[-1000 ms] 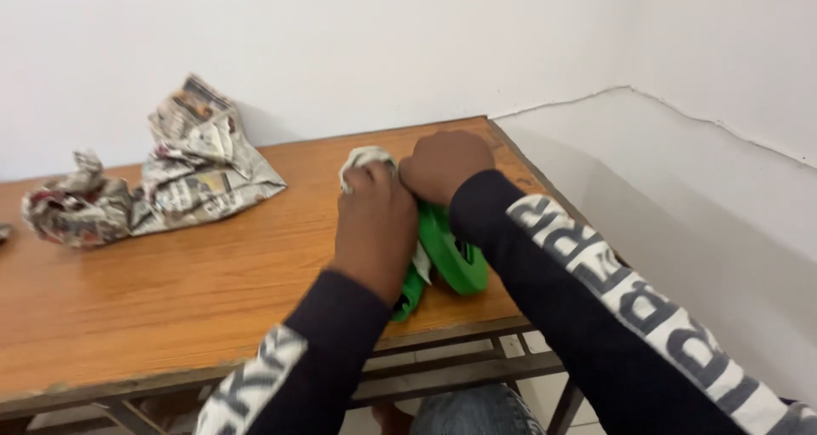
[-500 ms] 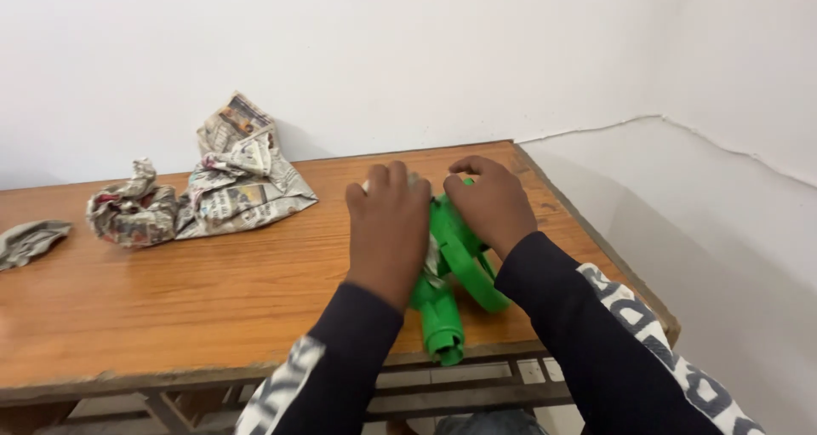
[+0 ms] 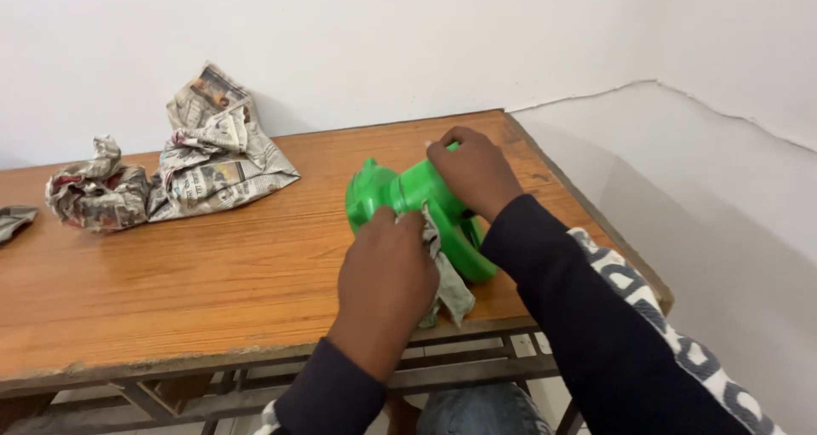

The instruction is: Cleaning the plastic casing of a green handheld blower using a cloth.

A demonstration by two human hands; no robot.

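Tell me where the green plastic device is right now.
In the head view, the green plastic device lies on the wooden table near its right end, gripped between the right hand and the left hand, which presses a cloth against it.

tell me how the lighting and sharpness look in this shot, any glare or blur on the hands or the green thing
Head view: soft, even light, no hard glare; only a mild sheen on the green plastic blower. The left hand, gripping a grey rag, and the right hand look slightly soft. The crumpled newspaper casts a faint shadow on the white wall. The wooden table reads evenly lit.
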